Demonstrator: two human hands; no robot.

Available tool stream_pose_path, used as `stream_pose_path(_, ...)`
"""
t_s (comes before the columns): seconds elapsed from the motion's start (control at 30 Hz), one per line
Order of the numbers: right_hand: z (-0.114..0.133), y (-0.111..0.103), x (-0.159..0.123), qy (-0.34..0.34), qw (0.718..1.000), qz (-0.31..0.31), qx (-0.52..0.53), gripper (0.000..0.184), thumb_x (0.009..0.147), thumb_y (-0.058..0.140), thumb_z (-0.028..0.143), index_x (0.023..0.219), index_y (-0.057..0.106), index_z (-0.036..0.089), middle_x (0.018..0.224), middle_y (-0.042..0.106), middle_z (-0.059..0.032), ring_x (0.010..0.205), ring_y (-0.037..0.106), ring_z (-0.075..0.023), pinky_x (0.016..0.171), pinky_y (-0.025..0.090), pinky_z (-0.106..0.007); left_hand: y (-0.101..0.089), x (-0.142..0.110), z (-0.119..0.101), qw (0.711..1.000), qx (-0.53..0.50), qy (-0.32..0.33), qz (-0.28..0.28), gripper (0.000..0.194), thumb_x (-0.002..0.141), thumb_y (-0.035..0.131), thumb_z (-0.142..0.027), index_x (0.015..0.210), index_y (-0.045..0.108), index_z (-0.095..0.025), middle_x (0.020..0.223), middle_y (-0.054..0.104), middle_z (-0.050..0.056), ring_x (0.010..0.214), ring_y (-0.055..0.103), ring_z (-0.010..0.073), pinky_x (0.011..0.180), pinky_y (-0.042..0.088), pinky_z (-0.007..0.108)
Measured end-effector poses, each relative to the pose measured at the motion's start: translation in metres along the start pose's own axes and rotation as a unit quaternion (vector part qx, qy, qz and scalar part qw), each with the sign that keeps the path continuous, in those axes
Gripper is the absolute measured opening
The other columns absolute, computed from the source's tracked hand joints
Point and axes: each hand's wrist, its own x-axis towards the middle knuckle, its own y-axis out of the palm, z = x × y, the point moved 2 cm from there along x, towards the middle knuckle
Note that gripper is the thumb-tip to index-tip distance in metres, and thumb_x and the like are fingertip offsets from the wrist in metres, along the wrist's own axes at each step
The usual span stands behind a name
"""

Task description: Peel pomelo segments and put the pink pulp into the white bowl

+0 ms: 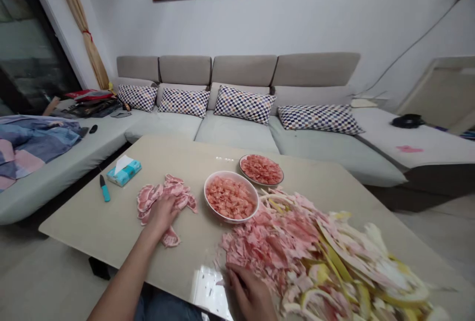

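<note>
My left hand (163, 213) reaches over a small heap of pink pomelo segments (146, 196), its fingers curled down around a segment and partly hidden among them. One loose segment (170, 238) lies below that wrist. Close to the table's front edge, my right hand (252, 295) is closed, thumb against the bent fingers, beside a wide pile of pink membrane scraps (260, 242); whatever it may hold is hidden. Between the hands and farther back stands a white bowl (208, 197) full of peeled pomelo flesh. Behind it sits a dark-rimmed plate (243, 166) of more flesh.
Yellow-white pomelo rind (341, 261) spreads over the table's right side. On the left are a blue tissue pack (124, 171) and a knife with a turquoise handle (106, 192). A grey sofa (237, 130) with checked cushions (245, 105) runs behind the table (89, 224).
</note>
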Motion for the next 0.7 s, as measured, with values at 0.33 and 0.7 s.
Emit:
stream_pose_path(0.33,0.04,0.01,-0.006,-0.054,0.998,0.014,0.0,0.025,0.093,0.047,0.026,0.099,0.071,0.02,0.09,0.076,-0.0098,0.082,0.073,-0.022,0.074,0.058,-0.031,0.005,-0.004,-0.008,0.997,-0.064,-0.019,-0.038,0.03,0.078,0.058,-0.014,0.106,0.068,-0.02,0.121,0.066,0.015,0.121,0.051,0.0347,0.107,0.02,0.055)
stream_pose_path(0.7,0.055,-0.041,0.046,-0.012,0.991,-0.015,0.133,0.028,0.092,0.054,0.029,0.119,0.062,0.023,0.117,0.066,-0.0099,0.092,0.067,-0.0195,0.077,0.057,-0.031,0.007,-0.082,-0.086,0.945,-0.315,0.087,0.027,0.035,0.091,0.048,-0.037,0.115,0.063,-0.016,0.106,0.07,0.012,0.086,0.068,0.0223,0.076,0.052,0.032)
